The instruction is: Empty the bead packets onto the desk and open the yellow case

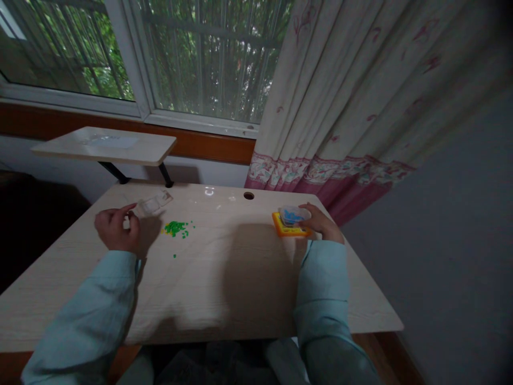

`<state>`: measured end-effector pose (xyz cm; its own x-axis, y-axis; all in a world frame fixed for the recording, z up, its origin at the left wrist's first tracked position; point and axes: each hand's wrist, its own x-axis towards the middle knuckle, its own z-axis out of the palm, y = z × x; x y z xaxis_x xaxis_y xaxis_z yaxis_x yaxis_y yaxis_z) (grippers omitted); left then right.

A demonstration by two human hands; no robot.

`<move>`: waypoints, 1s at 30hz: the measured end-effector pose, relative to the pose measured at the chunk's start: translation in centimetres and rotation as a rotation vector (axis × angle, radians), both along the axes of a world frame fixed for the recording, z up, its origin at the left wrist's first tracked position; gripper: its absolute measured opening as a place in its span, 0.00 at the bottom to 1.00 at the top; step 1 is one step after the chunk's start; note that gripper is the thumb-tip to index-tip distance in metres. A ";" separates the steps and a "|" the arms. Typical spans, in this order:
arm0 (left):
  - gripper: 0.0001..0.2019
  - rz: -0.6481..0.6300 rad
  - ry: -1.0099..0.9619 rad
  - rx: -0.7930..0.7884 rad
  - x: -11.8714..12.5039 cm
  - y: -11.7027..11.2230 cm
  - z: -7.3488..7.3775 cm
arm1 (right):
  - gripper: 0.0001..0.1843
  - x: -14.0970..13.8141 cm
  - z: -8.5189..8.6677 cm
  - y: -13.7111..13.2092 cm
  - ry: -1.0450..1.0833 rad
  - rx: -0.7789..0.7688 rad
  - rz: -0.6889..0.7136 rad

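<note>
On the left, my left hand (118, 229) is curled, its thumb and forefinger at the near end of a clear plastic box (154, 203), apparently pinching its edge. What the other fingers do is hidden. Just right of that hand lies a loose heap of small green pieces (175, 228), with a few yellow ones at its left side and one green piece apart nearer me. Across the table my right hand (318, 220) grips a clear plastic container (295, 215) with blue pieces in it. This container is over an orange-and-yellow flat box (280, 227); whether they touch I cannot tell.
The pale wooden table (192, 299) has a round cable hole (249, 195) near its back edge. A raised shelf (108, 145) on black legs stands at the back left. Behind are a window (212, 59) and a long curtain (320, 107); a wall is at the right.
</note>
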<state>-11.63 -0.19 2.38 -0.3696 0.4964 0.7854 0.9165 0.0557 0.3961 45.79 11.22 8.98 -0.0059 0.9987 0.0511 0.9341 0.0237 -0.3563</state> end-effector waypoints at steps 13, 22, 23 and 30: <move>0.12 -0.838 -0.494 -0.213 12.7 0.0 2.5 | 0.32 -10.7 5.2 -2.9 0.399 0.304 0.379; 0.40 -1.225 -1.020 -0.294 13.5 -0.8 2.5 | 0.25 -23.2 1.2 -6.9 0.482 0.327 0.891; 0.39 -1.210 -1.052 -0.298 13.2 -0.8 2.4 | 0.25 -23.7 0.7 -7.0 0.473 0.347 0.890; 0.30 -1.126 -1.211 -0.263 13.1 -0.5 1.8 | 0.17 -25.1 -0.7 -7.4 0.363 0.547 0.956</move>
